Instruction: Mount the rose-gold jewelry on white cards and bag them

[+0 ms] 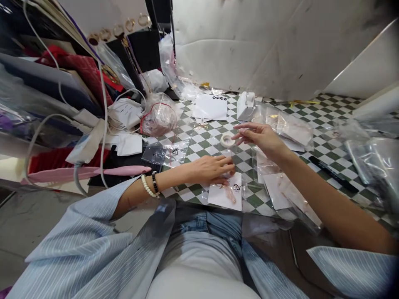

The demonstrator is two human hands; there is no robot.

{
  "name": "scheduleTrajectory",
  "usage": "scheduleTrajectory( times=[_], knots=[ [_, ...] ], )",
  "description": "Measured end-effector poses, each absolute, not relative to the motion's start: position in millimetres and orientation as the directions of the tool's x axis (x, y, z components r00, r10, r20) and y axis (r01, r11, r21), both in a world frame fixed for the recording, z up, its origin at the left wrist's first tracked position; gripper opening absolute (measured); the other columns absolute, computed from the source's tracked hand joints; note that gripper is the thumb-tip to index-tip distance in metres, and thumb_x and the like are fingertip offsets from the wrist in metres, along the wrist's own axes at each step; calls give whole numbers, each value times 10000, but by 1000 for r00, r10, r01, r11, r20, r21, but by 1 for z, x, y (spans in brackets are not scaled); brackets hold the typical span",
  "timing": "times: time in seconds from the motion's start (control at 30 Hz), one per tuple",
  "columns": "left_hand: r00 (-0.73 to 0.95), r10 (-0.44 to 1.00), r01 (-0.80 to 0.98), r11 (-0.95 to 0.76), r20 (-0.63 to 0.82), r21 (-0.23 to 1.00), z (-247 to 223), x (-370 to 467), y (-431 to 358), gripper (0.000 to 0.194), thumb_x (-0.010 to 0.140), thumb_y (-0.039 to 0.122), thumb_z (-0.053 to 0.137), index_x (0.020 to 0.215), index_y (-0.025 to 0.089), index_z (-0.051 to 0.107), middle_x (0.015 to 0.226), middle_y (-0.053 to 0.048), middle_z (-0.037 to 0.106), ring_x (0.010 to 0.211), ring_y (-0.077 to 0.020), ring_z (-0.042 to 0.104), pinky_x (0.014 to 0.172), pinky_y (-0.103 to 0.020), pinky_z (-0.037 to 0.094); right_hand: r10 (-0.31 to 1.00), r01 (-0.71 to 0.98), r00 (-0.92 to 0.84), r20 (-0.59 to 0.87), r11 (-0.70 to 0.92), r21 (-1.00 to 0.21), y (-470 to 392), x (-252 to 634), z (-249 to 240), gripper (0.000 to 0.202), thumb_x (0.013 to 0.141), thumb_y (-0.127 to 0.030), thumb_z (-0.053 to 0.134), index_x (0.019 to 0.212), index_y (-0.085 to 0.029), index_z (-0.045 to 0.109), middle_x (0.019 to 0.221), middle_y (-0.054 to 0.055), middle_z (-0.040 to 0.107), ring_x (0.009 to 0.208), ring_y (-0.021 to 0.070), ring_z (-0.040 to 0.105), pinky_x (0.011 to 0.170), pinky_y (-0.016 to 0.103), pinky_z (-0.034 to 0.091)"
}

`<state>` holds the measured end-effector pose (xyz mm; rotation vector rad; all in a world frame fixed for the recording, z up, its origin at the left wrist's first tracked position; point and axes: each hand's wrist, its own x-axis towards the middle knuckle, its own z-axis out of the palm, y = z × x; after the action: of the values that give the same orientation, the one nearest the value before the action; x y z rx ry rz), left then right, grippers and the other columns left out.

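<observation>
- Card, white point(215, 199), at the near table edge with clear film around it; pinkish piece point(230, 194) on its face, recycling-type mark beside that.
- Left hand point(212, 169) palm down at the card's far edge, fingers bent and slightly apart; can't tell if thumb pinches anything.
- Bagged cards point(276, 193) right of the white card, under the right forearm.
- Black marker point(333, 174) farther right, lying diagonally on the checkered tabletop point(202, 146).
- Right hand point(262, 139) past the left, fingers stretched leftward, loosely apart; can't tell if thumb and forefinger pinch anything.
- Tape roll point(223, 142) lies flat at those fingertips; contact unclear.
- Small gold bits point(201, 126) left of the roll.
- Paper with four black marks point(210, 109) behind them, white stand point(245, 108) just beside.
</observation>
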<state>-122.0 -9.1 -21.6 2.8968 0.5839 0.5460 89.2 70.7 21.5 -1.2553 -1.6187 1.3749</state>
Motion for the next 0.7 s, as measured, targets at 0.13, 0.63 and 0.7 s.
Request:
scheduleTrajectory(
  times=[0.13, 0.63, 0.7],
  knots=[
    [691, 557, 515, -827, 461, 226, -28, -139, 6, 319, 997, 526, 473, 1158, 257, 538, 1062, -39, 620, 906, -194, 604, 538, -270, 455, 925, 281, -378, -28, 85, -956, 70, 97, 29, 333, 853, -399, 704, 1079, -159, 751, 963, 88, 771, 811, 162, 736, 742, 298, 589],
    [407, 807, 302, -562, 429, 770, 27, -165, 29, 144, 781, 337, 831, 903, 280, 779, 831, -23, 748, 824, -178, 651, 815, -362, 509, 649, 320, -713, 264, 637, -701, 36, 124, 56, 295, 949, -253, 605, 1206, -355, 707, 1164, -20, 729, 1081, 178, 704, 921, 346, 612],
    [401, 729, 364, -682, 554, 635, 28, -168, 8, 81, 795, 358, 822, 859, 333, 778, 786, 2, 746, 836, -194, 633, 814, -381, 480, 588, 294, -738, 331, 722, -627, 22, 127, 54, 353, 945, -192, 599, 1248, -355, 681, 1186, -15, 721, 1124, 186, 686, 927, 355, 607]
  ],
)
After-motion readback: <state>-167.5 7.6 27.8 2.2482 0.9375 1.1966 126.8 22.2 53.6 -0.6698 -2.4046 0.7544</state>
